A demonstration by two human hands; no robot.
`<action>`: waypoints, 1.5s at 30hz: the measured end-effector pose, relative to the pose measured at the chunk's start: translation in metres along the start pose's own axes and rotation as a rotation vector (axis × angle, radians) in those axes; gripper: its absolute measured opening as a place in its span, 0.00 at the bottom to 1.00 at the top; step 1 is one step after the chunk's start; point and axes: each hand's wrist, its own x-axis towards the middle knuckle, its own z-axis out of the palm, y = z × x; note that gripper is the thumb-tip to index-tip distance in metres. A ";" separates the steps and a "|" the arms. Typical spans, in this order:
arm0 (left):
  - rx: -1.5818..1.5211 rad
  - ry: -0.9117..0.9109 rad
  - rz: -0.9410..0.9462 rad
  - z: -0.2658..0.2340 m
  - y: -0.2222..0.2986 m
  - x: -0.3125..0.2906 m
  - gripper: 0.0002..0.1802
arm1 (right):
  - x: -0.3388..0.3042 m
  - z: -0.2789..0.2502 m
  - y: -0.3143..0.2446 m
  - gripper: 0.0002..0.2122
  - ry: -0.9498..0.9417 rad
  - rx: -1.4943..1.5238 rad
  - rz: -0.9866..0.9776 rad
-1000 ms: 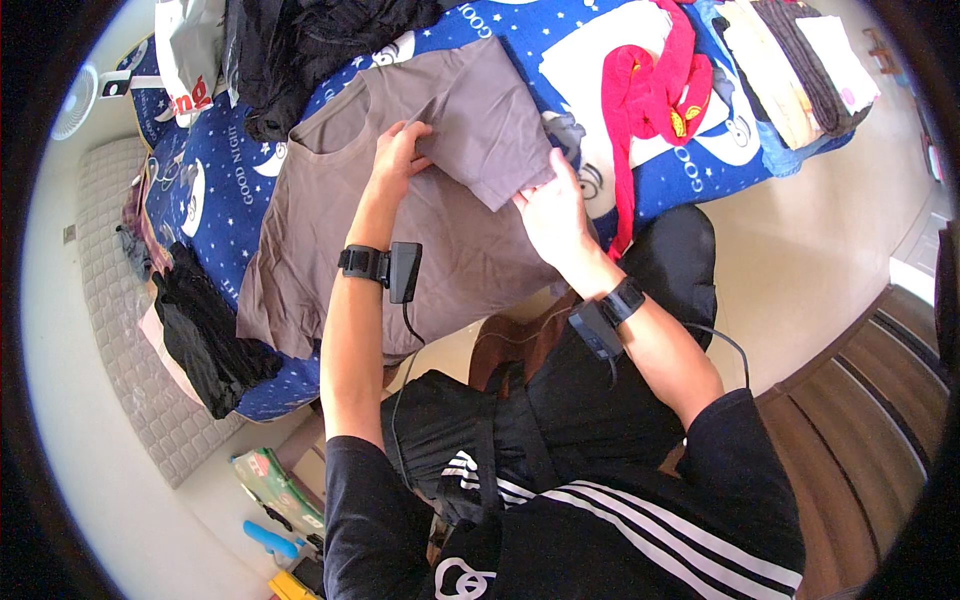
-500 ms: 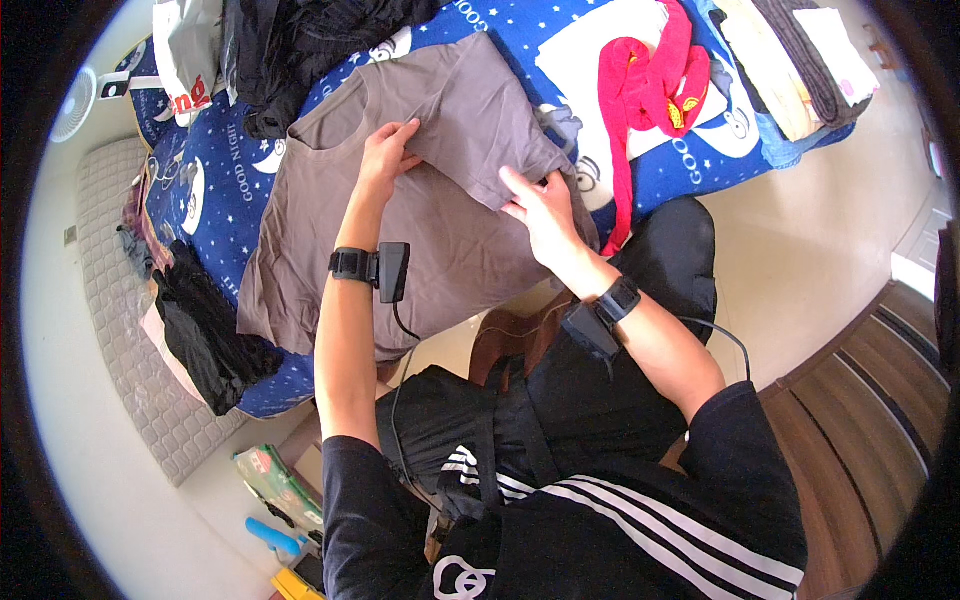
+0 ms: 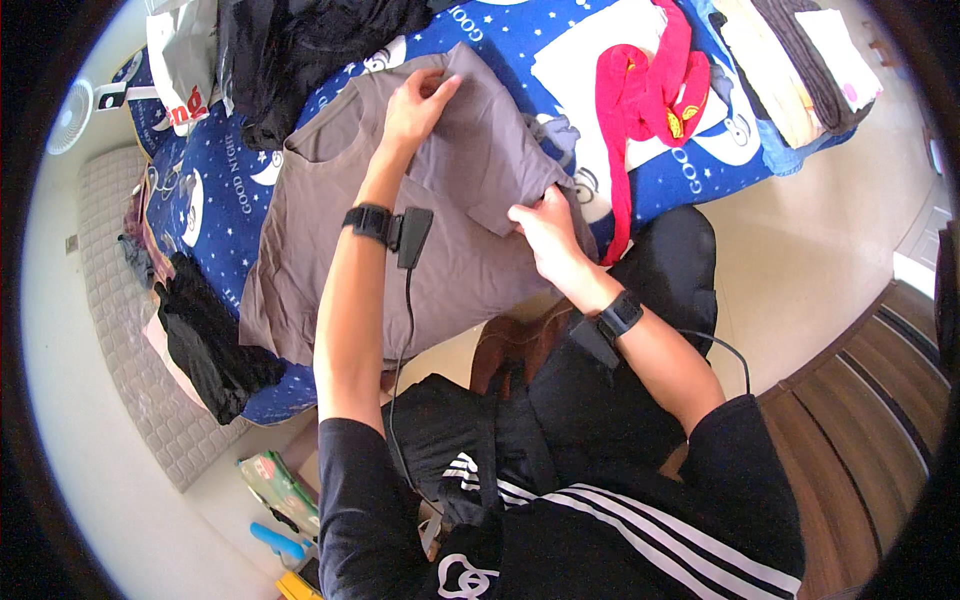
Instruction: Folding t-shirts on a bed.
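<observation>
A grey-brown T-shirt (image 3: 345,235) lies spread over the near edge of the bed, its collar toward the far left and its lower part hanging toward me. My left hand (image 3: 415,110) rests on the shirt near the shoulder, thumb and fingers apart. The sleeve (image 3: 490,150) stretches between both hands. At the sleeve's hem, my right hand (image 3: 553,235) grips the fabric with the thumb on one side; some of its fingers are hidden by cloth. Each wrist wears a black strap with a small device and cable.
The bed has a blue patterned sheet (image 3: 215,170). To the right lie a red knotted cloth (image 3: 625,95) on a white garment (image 3: 570,65) and a pile of folded clothes (image 3: 780,70). Black garments (image 3: 300,50) and a white bag (image 3: 183,65) sit at the far left; another black garment (image 3: 205,340) hangs nearer.
My left hand has moved away from me and slightly right, from the middle of the sleeve to the shoulder, its fingers opening. My right hand stays at the hem, shifted slightly nearer.
</observation>
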 end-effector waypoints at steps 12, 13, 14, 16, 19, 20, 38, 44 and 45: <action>-0.543 -0.195 -0.328 0.032 -0.016 0.072 0.15 | -0.012 0.008 -0.008 0.23 -0.001 -0.058 -0.046; -0.548 -0.168 -0.328 0.034 -0.017 0.071 0.14 | -0.011 0.007 -0.009 0.24 -0.011 -0.066 -0.015; -0.513 -0.101 -0.328 0.036 -0.018 0.069 0.13 | -0.012 0.007 -0.009 0.26 -0.023 -0.074 0.017; -0.496 -0.073 -0.283 0.038 -0.018 0.067 0.14 | -0.013 0.006 -0.010 0.26 -0.045 -0.037 0.028; -0.464 -0.023 -0.231 0.038 -0.017 0.065 0.15 | -0.016 0.005 -0.010 0.25 -0.102 -0.004 0.083; -0.452 -0.004 -0.228 0.037 -0.017 0.065 0.16 | -0.016 0.005 -0.010 0.25 -0.133 -0.008 0.128; -0.306 -0.215 -0.151 0.030 0.002 0.063 0.20 | -0.010 -0.009 -0.036 0.26 -0.034 0.418 0.213; -0.289 -0.451 -0.008 0.025 0.014 0.063 0.23 | 0.004 -0.017 -0.045 0.30 -0.063 0.625 0.338; -0.295 -0.438 0.015 0.025 0.008 0.065 0.22 | 0.003 -0.015 -0.045 0.31 -0.061 0.646 0.332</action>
